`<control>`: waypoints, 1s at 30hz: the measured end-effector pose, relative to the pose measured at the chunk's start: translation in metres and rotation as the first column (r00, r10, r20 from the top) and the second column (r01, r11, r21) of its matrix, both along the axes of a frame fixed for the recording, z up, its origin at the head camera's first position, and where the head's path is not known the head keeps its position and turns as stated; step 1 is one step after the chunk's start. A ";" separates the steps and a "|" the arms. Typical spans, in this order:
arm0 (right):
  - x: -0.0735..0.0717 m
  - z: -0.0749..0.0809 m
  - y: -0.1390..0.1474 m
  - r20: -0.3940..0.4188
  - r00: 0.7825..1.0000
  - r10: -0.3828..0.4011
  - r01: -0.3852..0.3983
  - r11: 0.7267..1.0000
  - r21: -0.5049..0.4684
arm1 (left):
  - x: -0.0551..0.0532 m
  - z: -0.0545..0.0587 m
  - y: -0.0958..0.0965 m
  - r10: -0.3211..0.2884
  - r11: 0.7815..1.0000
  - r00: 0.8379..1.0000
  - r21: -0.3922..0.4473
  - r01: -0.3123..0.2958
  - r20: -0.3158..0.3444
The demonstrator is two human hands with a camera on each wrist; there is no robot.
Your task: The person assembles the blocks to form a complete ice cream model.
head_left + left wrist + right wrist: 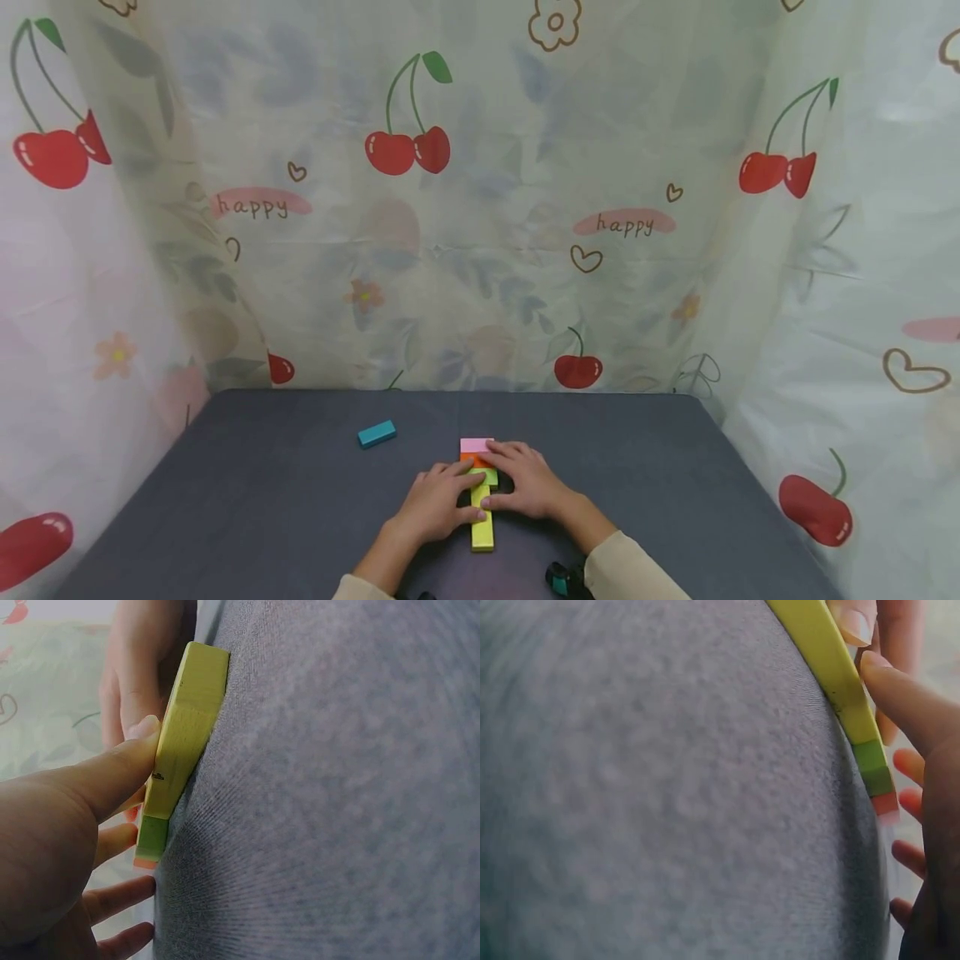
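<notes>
A pink block (476,445), an orange block (467,457) and a green block (491,479) lie in a column on the dark table. A long yellow piece (482,537) continues the column toward me; whether it is one block or two I cannot tell. My left hand (431,505) comes from the left, its thumb on the yellow piece and its fingers spread over the orange and green blocks. From the right, my right hand (531,485) touches the yellow piece with its thumb, with fingertips at the pink and orange blocks. Both wrist views show the thumbs on the yellow top.
A blue block (377,434) lies apart on the table, farther back and to the left. The dark cloth-covered table (637,467) is bordered by printed curtains (495,292) at the back and sides. A small black object (558,577) sits by the right sleeve.
</notes>
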State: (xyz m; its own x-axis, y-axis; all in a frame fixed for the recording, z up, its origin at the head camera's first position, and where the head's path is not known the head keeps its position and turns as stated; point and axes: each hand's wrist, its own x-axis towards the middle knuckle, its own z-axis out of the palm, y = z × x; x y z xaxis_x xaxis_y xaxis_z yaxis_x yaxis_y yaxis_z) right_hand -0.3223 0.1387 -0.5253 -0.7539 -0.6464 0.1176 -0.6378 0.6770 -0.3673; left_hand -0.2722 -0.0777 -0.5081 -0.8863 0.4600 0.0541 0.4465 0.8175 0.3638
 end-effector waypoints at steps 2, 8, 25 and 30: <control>0.001 -0.001 -0.001 0.004 1.000 -0.007 0.007 1.000 0.011 | 0.000 0.000 0.000 0.000 1.000 1.000 0.001 0.000 -0.002; 0.001 0.000 -0.001 -0.015 0.999 -0.029 0.030 0.998 0.049 | 0.000 0.000 0.001 0.005 1.000 1.000 0.003 -0.005 -0.009; 0.001 0.001 -0.002 0.010 0.999 -0.036 0.035 0.999 0.040 | -0.003 0.001 -0.007 -0.018 0.998 1.000 0.062 0.017 0.014; 0.001 0.001 -0.003 0.022 0.999 -0.046 0.045 0.998 0.038 | -0.010 0.003 -0.022 0.019 0.996 1.000 0.086 -0.019 -0.003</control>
State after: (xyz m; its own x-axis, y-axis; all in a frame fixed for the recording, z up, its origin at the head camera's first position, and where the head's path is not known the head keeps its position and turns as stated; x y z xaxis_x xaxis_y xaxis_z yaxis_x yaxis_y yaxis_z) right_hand -0.3210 0.1362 -0.5239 -0.7850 -0.6148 0.0760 -0.5975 0.7190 -0.3550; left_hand -0.2827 -0.1000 -0.5053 -0.8944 0.4368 0.0959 0.4329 0.7916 0.4312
